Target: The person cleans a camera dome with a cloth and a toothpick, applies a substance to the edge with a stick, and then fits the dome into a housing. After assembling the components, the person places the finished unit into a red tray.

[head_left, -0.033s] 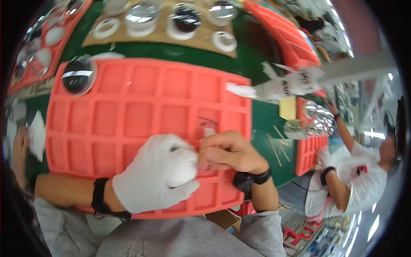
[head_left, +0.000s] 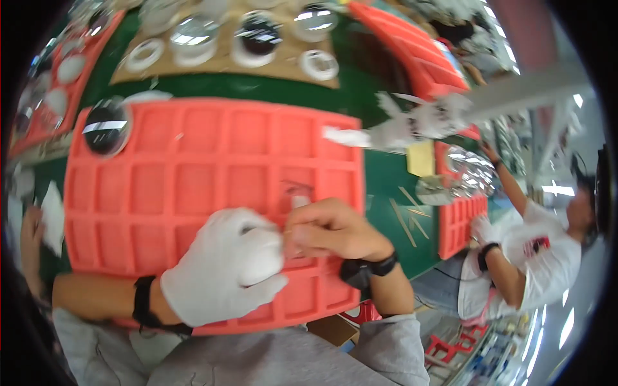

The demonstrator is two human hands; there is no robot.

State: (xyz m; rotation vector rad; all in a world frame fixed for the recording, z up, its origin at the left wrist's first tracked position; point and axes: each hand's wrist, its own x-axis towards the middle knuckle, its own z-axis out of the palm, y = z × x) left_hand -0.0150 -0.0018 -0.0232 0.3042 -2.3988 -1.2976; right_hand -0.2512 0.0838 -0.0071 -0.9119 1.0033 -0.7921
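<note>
My left hand (head_left: 215, 273), in a white glove, is closed around a smooth, rounded white object (head_left: 262, 260). Close against it on the right is my bare right hand (head_left: 335, 230), its thumb and fingers pinched together. Whatever the pinch holds is too small and blurred to name. A pale piece (head_left: 300, 203) shows at the right fingers, and I cannot tell if it is a finger cover. Both hands are over a red compartment tray (head_left: 248, 183). In the tray's far left corner compartment sits a glossy dark dome (head_left: 106, 127) with a pale rim.
Beyond the tray, a brown board (head_left: 212, 74) bears clear and dark domes and white rings (head_left: 320, 64). Thin wooden sticks (head_left: 404, 222) lie right on the green table (head_left: 383, 186). A wrapped grey arm (head_left: 418, 125) reaches in. A co-worker (head_left: 544, 251) is at right.
The view has shifted slightly, so the tray and table appear a little lower and further left. Both hands keep nearly the same pose together.
</note>
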